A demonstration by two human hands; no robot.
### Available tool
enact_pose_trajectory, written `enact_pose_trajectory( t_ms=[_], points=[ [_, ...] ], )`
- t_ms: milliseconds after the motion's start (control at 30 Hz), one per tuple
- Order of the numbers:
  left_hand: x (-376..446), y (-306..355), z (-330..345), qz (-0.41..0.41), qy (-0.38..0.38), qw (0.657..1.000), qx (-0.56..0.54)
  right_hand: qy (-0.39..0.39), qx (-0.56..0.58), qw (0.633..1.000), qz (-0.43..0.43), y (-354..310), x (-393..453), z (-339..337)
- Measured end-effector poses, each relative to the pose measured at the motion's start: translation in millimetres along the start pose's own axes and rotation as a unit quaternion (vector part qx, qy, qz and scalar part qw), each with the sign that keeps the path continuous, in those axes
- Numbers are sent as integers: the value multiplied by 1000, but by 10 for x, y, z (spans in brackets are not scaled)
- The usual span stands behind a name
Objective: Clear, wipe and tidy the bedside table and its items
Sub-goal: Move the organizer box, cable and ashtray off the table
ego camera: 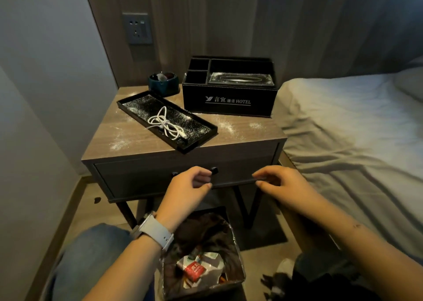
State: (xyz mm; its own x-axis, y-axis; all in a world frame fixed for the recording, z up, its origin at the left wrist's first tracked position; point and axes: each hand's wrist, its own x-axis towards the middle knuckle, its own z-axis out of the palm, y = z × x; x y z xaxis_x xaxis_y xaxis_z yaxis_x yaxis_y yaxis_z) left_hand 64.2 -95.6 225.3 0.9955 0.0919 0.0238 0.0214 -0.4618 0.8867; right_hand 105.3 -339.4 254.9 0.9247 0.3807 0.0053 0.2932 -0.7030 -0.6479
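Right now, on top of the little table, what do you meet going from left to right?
Black flat tray holding a coiled white cable → small dark teal bowl → black hotel tissue box organiser.

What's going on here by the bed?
A person is crouched at a bedside table, tidying it. Both hands are empty: the left hand and right hand hover in front of the drawer, fingers loosely curled. The top is not wiped yet: white dust lies on it and in the black tray, which holds a coiled white cable. A hotel tissue box and small dark cup stand behind. A bin with wrappers sits on the floor below.
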Motion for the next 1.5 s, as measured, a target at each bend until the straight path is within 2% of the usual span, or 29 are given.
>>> enact_pose_trajectory(
  t_ms=[167, 300, 367, 433, 633, 700, 833, 933, 1033, 1167, 1333, 1500],
  points=[
    [97, 240, -328, 54, 57, 996, -34, 69, 25, 996, -42, -293, 169, -157],
    [292, 375, -601, 74, 86, 991, -68, 115, 4, 991, -64, -443, 458, -334],
    [460, 463, -695, 80, 98, 989, -77, 137, 14, 989, -47, -428, 647, -447],
    [689, 553, -774, 82, 119, 986, -79, 168, 79, 983, -5, -375, 870, -550],
    [1495, 791, -954, 39, 186, 974, -121, 249, 264, 927, 97, -199, 1564, -886],
    [1781, 840, -981, -5, 186, 976, -115, 220, 312, 914, 141, -119, 1785, -999],
    [2235, 857, -950, -93, 127, 987, -33, 85, 367, 900, 220, -12, 2166, -1189],
    [2398, 810, -865, -123, 81, 989, -7, 27, 358, 904, 232, 109, 2371, -1262],
    [2454, 721, -840, -119, 81, 990, 13, -7, 346, 909, 232, 226, 2481, -1303],
    [2473, 586, -812, -89, 118, 989, 15, -23, 394, 889, 231, 351, 2572, -1276],
    [2468, 566, -755, -90, 156, 983, -46, -34, 442, 867, 228, 399, 2629, -1203],
    [2384, 617, -632, -72, 185, 975, -96, 26, 472, 856, 206, 345, 2572, -1080]
  ],
)
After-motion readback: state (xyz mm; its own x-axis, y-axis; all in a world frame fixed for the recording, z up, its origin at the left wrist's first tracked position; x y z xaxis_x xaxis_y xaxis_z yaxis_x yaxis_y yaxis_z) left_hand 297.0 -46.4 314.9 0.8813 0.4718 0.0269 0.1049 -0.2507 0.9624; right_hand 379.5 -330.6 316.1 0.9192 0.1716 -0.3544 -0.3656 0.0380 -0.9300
